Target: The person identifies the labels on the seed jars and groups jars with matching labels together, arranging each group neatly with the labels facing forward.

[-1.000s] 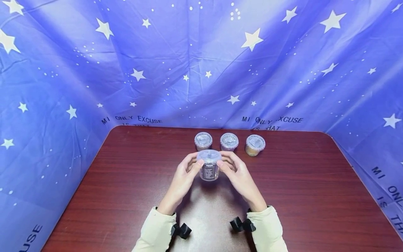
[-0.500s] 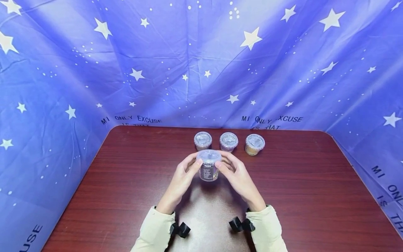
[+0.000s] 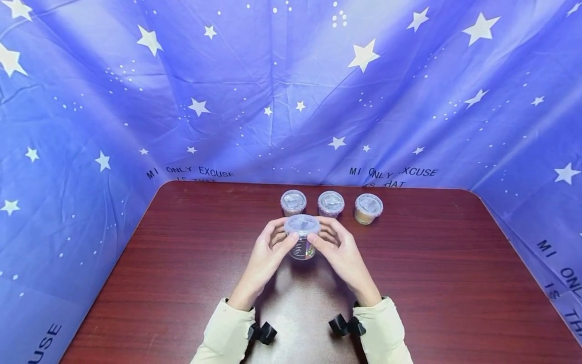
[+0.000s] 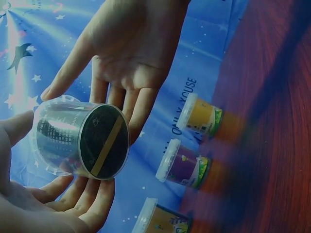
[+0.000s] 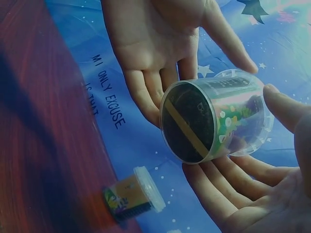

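Note:
A clear plastic tub (image 3: 302, 247) with a translucent lid and a dark printed label is held upright above the table by both hands. The left hand (image 3: 265, 253) grips its left side, thumb on the near face and fingers curled behind. On the opposite side the right hand (image 3: 338, 252) grips it the same way. From below, the left wrist view shows the tub's dark base (image 4: 103, 141) crossed by a tan strip. The right wrist view brings out a colourful patch of the label (image 5: 228, 121).
Three lidded tubs stand in a row toward the back of the dark red table (image 3: 182, 273): a left one (image 3: 293, 202), a middle purple one (image 3: 331, 203) and a right yellow one (image 3: 368, 208). A blue star-printed cloth (image 3: 245, 71) hangs around the table.
The tub has turned a little between the hands, so its dark label has shifted left and a colourful part shows at right. Both thumbs have moved inward across its front.

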Action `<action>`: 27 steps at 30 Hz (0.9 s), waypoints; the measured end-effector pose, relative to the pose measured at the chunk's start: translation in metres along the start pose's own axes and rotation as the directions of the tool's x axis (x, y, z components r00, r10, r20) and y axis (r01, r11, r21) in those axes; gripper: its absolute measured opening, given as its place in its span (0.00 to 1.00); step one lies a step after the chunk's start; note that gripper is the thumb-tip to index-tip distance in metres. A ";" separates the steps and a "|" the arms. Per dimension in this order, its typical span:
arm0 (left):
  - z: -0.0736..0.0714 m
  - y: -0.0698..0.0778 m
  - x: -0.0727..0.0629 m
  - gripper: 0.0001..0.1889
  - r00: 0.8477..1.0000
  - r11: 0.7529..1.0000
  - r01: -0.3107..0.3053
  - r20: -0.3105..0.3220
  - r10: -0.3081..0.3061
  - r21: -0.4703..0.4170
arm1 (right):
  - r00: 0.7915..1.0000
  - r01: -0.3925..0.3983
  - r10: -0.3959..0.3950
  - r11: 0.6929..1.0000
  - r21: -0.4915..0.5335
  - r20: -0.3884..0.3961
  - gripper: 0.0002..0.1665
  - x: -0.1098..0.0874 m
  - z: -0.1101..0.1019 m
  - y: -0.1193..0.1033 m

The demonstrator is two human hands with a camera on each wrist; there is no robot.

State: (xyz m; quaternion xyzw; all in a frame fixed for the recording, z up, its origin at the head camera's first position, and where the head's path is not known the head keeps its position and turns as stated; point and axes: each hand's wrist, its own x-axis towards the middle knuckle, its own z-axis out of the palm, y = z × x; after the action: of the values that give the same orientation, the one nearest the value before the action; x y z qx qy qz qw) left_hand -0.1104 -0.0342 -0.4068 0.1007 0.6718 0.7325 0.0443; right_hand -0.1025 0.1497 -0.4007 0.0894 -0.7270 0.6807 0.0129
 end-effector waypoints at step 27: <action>-0.010 0.004 0.000 0.22 0.996 0.998 0.039 0.087 -0.035 -0.049 | 0.993 0.013 -0.016 1.000 0.027 0.120 0.24 0.001 -0.007 0.001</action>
State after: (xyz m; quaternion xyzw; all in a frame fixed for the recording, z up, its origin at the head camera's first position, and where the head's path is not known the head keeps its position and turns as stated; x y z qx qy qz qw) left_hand -0.1124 -0.0444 -0.4038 0.1184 0.6523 0.7434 0.0891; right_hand -0.1040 0.1567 -0.4010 0.1354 -0.7169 0.6834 -0.0270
